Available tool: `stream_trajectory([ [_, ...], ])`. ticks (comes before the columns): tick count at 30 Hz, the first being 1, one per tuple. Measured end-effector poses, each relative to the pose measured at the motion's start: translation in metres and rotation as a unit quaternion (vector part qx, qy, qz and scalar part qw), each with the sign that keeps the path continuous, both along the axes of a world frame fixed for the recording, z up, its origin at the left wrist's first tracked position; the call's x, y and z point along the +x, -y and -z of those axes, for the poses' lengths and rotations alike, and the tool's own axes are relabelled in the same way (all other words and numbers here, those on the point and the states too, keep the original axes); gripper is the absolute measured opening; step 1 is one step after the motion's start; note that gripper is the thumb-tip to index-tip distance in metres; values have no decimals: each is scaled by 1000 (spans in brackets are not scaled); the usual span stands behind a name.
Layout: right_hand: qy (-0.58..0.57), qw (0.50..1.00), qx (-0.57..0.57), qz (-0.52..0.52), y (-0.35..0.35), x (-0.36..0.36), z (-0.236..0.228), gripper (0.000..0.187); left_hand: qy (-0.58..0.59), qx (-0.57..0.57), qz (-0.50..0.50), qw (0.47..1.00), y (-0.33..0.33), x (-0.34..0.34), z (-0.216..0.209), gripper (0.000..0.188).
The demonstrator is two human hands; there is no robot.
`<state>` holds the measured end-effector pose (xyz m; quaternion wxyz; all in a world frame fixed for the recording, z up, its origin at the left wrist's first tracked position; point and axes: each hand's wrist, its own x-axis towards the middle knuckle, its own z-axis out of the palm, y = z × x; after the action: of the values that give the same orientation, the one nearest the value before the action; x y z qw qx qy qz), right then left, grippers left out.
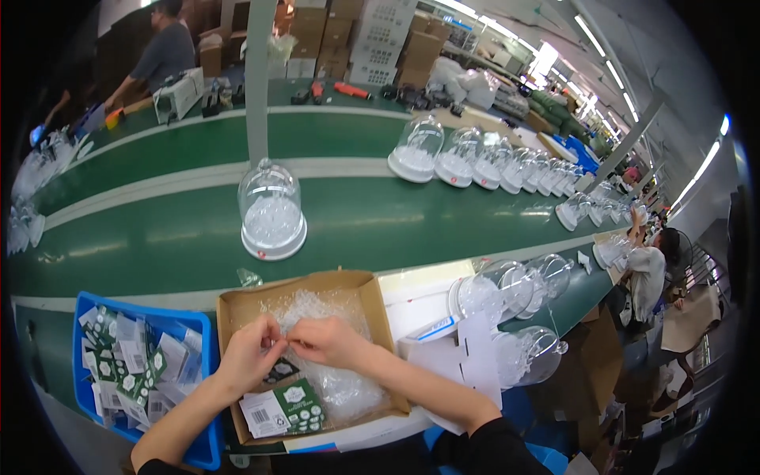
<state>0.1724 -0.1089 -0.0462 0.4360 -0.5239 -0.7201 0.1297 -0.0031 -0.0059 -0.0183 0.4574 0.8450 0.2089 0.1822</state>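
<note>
Both hands' fingers (279, 342) pinching small clear piece (286, 340), above cardboard box (372, 305)

Bright overhead strip lights (602, 47), belt glare, fisheye-bent edges.

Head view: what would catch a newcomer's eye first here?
The lone clear dome standing on the green belt, with a long row of domes curving off to the right. Nearer, the left hand and right hand meet fingertip to fingertip over a cardboard box of clear bags, beside a blue tray of packets.
</note>
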Motion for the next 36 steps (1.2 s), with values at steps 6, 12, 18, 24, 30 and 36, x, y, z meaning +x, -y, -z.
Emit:
stream_trajectory([
  [6, -54, 997, -56, -6, 0, -1, -4, 12, 21, 6, -16, 1000, 3, -1, -3, 18],
  [12, -163, 979, -100, 64, 0, 1, 4, 11, 73, 59, 6, 996, 6, 2, -9, 33],
  [18, -407, 899, -160, 21, -4, 9, 11, 11, 99, -2, 13, 995, 4, 6, 3, 32],
  [24, -416, 895, -160, 27, -8, 14, -5, 12, 153, -88, -8, 984, -9, 3, -13, 25],
  [30, -337, 928, -126, 93, -27, 21, -48, 13, 161, 11, 1, 987, -31, 8, -55, 18],
  [36, -212, 971, -13, 114, -108, 30, -81, 15, 225, 109, -46, 967, -97, 17, -76, 20],
])
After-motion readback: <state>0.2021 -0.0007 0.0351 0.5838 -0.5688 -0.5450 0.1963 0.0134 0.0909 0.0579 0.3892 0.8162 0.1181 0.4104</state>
